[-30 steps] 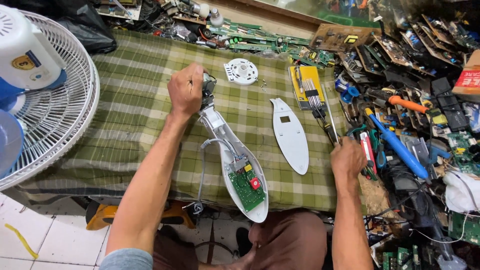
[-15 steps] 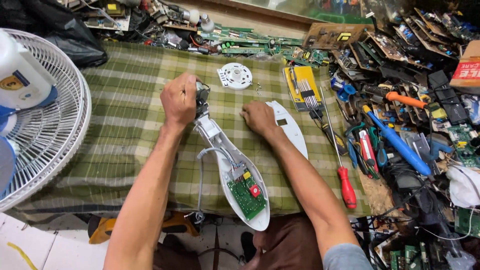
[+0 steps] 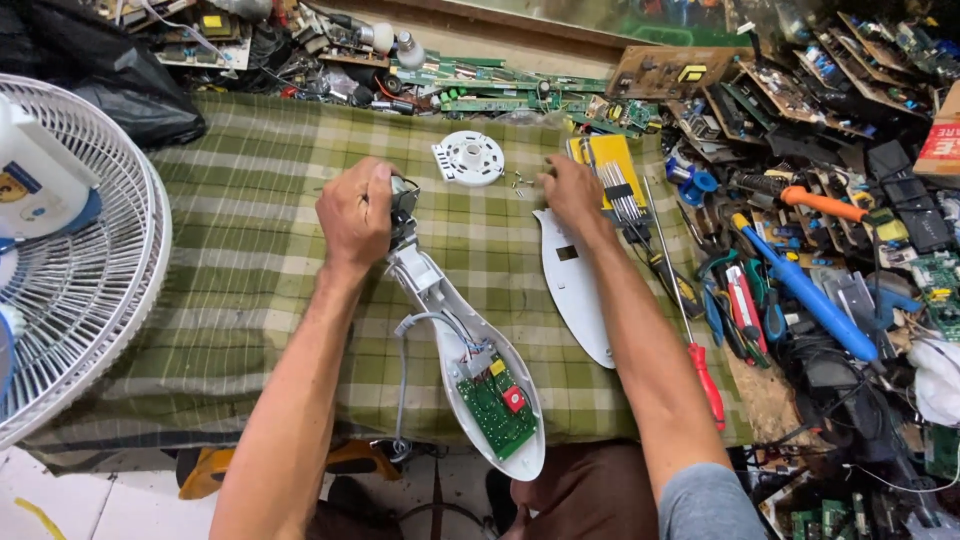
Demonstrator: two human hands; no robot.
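My left hand [image 3: 355, 212] grips the narrow far end of an opened white device shell [image 3: 470, 370], which lies on the green checked cloth [image 3: 230, 270]. A green circuit board [image 3: 497, 403] with a red button and thin wires sits in the shell's wide near end. My right hand [image 3: 570, 190] reaches to several small screws [image 3: 520, 181] on the cloth, its fingertips on them. The white cover plate [image 3: 575, 285] lies under my right forearm. A round white part [image 3: 469, 158] lies beyond the shell.
A white fan grille [image 3: 90, 290] fills the left side. A red-handled screwdriver [image 3: 690, 320], a yellow bit holder [image 3: 610, 170], pliers and a blue tool [image 3: 805, 290] lie at the right. Circuit boards and electronic scrap [image 3: 520, 90] crowd the far and right edges.
My right hand left the red-handled screwdriver at the right, crossed to the shell, then reached farther out to the small screws. My left hand kept its grip on the shell.
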